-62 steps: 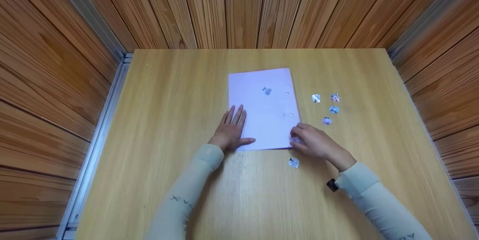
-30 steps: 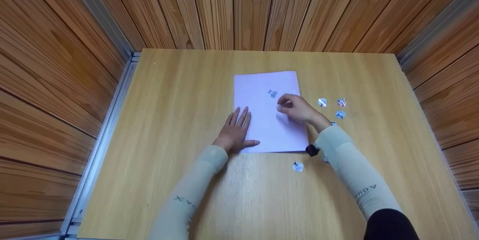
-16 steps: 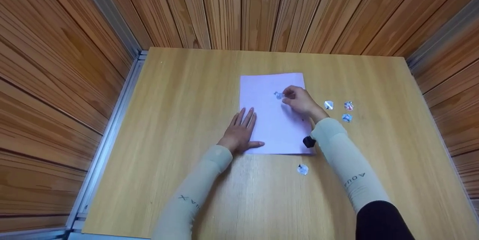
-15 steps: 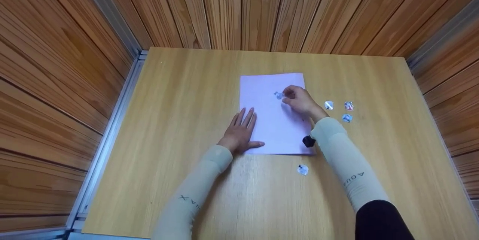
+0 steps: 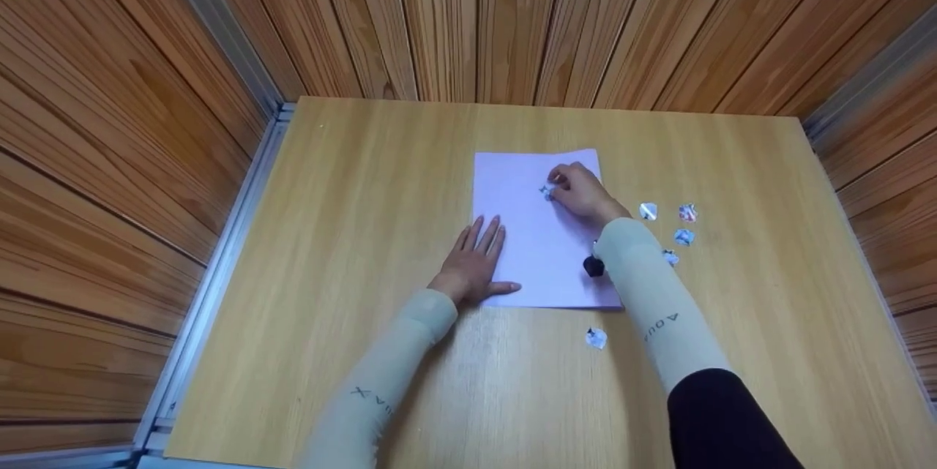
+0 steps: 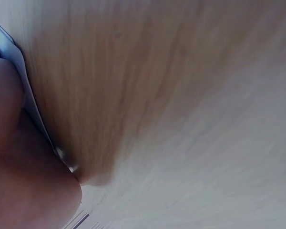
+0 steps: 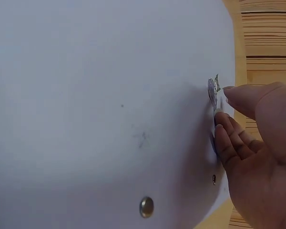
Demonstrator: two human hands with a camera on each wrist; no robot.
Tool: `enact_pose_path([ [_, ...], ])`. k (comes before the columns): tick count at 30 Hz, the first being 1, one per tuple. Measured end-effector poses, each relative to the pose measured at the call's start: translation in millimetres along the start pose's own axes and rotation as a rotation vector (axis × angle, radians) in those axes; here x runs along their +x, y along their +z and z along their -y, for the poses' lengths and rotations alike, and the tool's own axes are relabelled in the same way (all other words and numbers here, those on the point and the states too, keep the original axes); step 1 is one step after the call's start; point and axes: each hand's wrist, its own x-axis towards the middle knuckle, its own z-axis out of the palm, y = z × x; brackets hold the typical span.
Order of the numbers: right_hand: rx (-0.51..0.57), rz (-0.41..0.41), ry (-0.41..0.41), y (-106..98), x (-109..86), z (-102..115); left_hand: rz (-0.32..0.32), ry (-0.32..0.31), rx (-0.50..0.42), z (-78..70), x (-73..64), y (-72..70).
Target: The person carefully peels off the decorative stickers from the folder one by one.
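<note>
A pale lilac folder (image 5: 531, 257) lies on the wooden table. My left hand (image 5: 472, 264) rests flat on its lower left edge, fingers spread; the left wrist view shows blurred skin beside the folder's edge. My right hand (image 5: 582, 191) is over the folder's upper right part. Its thumb and fingertips pinch a small blue-grey cut-out sticker (image 5: 546, 192). In the right wrist view the sticker (image 7: 212, 93) stands up from the cover, seen nearly edge-on. Metal snaps (image 7: 147, 207) dot the cover near the hand.
Several small shiny stickers lie right of the folder, such as a striped one (image 5: 648, 211) and a blue one (image 5: 684, 237). Another sticker (image 5: 596, 338) is in front of the folder. A dark wrist camera (image 5: 593, 266) hangs under my right sleeve. Wood-panelled walls (image 5: 505, 23) surround the table.
My right hand has moved from the folder's lower right corner up to the cut-out sticker and now pinches it. My left hand stays in place on the folder. The view has shifted slightly.
</note>
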Motion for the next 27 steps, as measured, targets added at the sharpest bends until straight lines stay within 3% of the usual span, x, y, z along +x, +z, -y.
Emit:
enact_pose_path([
  [14,-0.033,0.01,0.043,6.6,7.6,-4.5,-0.021,0.0,-0.042,-0.6,0.3,2.8],
  [27,-0.04,0.038,0.082,7.6,10.2,1.9,0.0,0.012,-0.018,1.3,-0.4,-0.7],
])
